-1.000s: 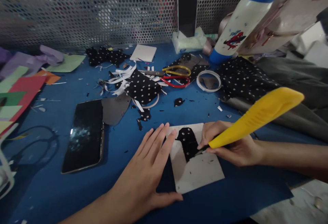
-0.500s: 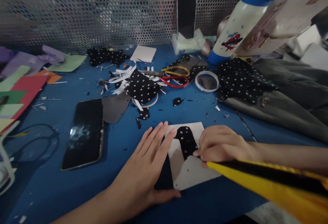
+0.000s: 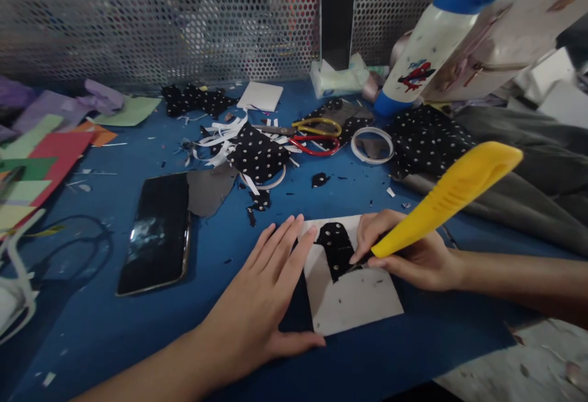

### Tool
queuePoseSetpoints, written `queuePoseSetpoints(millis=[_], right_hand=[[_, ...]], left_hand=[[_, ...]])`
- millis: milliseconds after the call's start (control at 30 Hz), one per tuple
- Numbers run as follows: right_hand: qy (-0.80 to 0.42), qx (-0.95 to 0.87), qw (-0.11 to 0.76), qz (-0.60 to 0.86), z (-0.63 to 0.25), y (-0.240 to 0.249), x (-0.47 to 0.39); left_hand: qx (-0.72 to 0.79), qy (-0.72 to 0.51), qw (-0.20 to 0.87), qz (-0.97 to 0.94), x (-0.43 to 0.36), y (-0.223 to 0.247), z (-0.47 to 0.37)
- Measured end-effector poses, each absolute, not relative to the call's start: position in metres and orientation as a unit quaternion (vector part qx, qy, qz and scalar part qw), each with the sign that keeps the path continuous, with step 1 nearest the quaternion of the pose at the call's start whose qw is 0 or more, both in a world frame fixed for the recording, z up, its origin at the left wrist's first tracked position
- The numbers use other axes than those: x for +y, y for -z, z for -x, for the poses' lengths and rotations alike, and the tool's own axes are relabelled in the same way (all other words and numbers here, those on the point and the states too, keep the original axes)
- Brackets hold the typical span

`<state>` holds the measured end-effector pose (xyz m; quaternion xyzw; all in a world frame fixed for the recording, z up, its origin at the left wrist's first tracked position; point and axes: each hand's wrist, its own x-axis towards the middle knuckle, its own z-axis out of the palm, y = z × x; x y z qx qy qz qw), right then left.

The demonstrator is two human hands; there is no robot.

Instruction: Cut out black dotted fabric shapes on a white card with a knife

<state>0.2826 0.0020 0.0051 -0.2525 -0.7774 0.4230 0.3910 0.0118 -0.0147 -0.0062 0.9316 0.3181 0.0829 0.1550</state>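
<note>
A white square card point(image 3: 358, 304) lies on the blue table, with a black piece of polka-dot fabric point(image 3: 337, 249) on it. My left hand point(image 3: 271, 285) rests flat, fingers stretched, its fingertips on the card's left edge and its thumb near the lower left corner. In my right hand point(image 3: 408, 255) is a yellow-handled tool point(image 3: 445, 200), its handle slanting up to the right. The tool's thin tip meets the fabric's lower right edge; whether it is a blade is hard to tell. Small dark specks lie on the card.
Scissors point(image 3: 321, 135), polka-dot scraps point(image 3: 260, 154) and a white tape ring point(image 3: 373, 144) lie behind the card. A phone point(image 3: 156, 233) lies left, another phone point(image 3: 337, 25) stands at the mesh. A bottle point(image 3: 427, 46) leans at the back right; coloured paper point(image 3: 59, 151) is far left.
The yellow tool has swung from pointing low right to slanting up right. My right hand has turned with it, uncovering more of the card. My left hand stays nearly in place.
</note>
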Motion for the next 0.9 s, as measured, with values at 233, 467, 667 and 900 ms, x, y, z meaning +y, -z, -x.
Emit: queuePoseSetpoints(millis=[233, 467, 667, 900], right_hand=[[-0.439, -0.76, 0.405, 0.257, -0.2859, -0.0037, 0.0022], [-0.492, -0.705, 0.425, 0.282, -0.2848, -0.0023, 0.0032], [-0.499, -0.659, 0.447, 0.343, -0.2841, 0.0016, 0.0056], [-0.443, -0.769, 0.393, 0.24, -0.2829, -0.0056, 0.0027]], left_hand=[[0.324, -0.082, 0.164, -0.928, -0.0163, 0.0048, -0.011], [0.328, -0.075, 0.174, -0.925, -0.0169, 0.0039, -0.0115], [0.323, -0.077, 0.171, -0.928, -0.0155, 0.0021, -0.0123], [0.319, -0.084, 0.17, -0.929, -0.0149, 0.0041, -0.0121]])
